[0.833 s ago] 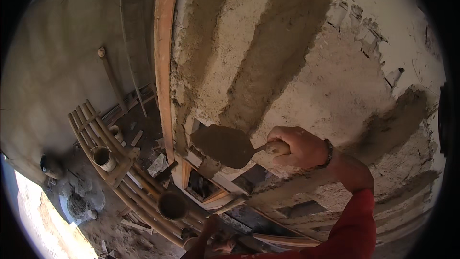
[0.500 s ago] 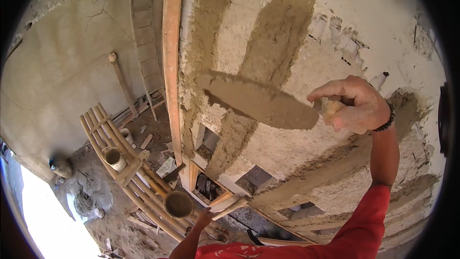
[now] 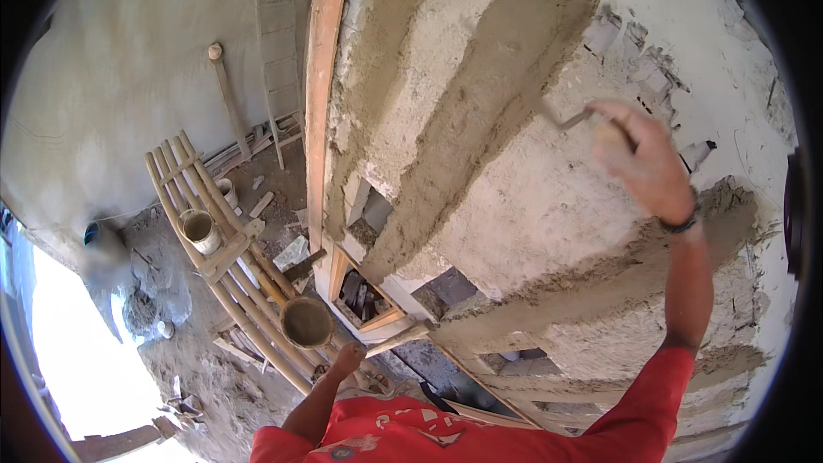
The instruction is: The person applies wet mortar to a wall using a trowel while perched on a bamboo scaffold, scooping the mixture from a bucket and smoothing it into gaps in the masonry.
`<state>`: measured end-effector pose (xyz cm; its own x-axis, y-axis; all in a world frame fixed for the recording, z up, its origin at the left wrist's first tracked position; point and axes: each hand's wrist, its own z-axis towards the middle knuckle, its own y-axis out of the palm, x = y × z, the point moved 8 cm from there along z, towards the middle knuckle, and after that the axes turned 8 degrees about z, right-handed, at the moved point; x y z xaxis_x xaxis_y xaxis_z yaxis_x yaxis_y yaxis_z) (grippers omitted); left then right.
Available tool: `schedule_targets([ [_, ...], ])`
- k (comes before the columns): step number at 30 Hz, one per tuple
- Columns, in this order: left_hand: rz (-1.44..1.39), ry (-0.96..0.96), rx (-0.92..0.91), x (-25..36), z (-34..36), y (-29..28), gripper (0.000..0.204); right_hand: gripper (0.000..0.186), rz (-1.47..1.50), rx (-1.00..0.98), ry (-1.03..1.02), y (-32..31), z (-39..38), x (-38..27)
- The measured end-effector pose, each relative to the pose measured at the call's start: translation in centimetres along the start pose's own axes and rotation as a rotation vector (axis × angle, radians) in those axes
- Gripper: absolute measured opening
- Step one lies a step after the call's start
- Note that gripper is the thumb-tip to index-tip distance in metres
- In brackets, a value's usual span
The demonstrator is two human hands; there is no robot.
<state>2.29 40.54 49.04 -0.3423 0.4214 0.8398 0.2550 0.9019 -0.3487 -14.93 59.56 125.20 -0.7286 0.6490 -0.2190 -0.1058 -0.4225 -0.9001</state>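
Observation:
My right hand (image 3: pixel 639 159) is raised before the rough wall, closed around the handle of a trowel (image 3: pixel 572 121). Its blade is turned nearly edge-on and hard to make out; the bent metal neck shows beside the fingers. Low on the left, my left hand (image 3: pixel 347 362) is closed at the rim of a round bucket (image 3: pixel 307 323) holding grey-brown mortar; the exact grip is partly hidden. Broad damp mortar bands (image 3: pixel 480 86) run down the wall, with paler, rough surface between them.
Bamboo scaffold poles (image 3: pixel 244 296) stretch along the left, carrying a white bucket (image 3: pixel 199 230) and a short board (image 3: pixel 230 255). An orange-brown wooden strip (image 3: pixel 321 77) edges the wall. Several openings, including a recess (image 3: pixel 450 287), break its surface. A ladder (image 3: pixel 276 43) leans behind; rubble litters the ground.
The trowel has turned from showing its broad mortar-coated face to nearly edge-on. Mortar now covers more of the middle band where the blade was. The view has tilted downward.

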Motion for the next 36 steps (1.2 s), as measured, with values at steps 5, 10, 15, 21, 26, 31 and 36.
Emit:
schedule_targets([
  [5,-0.055,0.030,0.082,-1.7,1.0,0.9,0.044,0.036,0.273,-0.481,0.239,20.6,-5.3,1.6],
  [10,-0.118,0.010,0.065,-2.1,0.4,1.3,0.044,0.038,0.359,-0.513,0.206,30.3,-9.0,4.3],
  [15,0.082,0.026,0.251,-3.9,-1.8,-3.0,0.044,0.035,0.410,-0.664,0.186,42.3,-11.3,4.5],
  [21,-0.143,-0.172,0.083,-8.8,-1.4,3.7,0.045,0.038,0.377,-0.947,0.437,64.3,-22.1,8.0],
  [26,-0.282,-0.145,0.075,-16.8,-2.0,13.0,0.041,0.036,0.233,-1.102,0.367,84.1,-26.9,6.1],
  [31,-0.511,-0.201,0.083,-22.2,-0.7,16.8,0.044,0.033,0.101,-1.185,0.291,101.1,-26.4,5.7],
  [36,-0.427,-0.239,-0.001,-20.8,0.9,14.0,0.057,0.037,0.099,-1.215,0.426,117.7,-29.0,9.1],
])
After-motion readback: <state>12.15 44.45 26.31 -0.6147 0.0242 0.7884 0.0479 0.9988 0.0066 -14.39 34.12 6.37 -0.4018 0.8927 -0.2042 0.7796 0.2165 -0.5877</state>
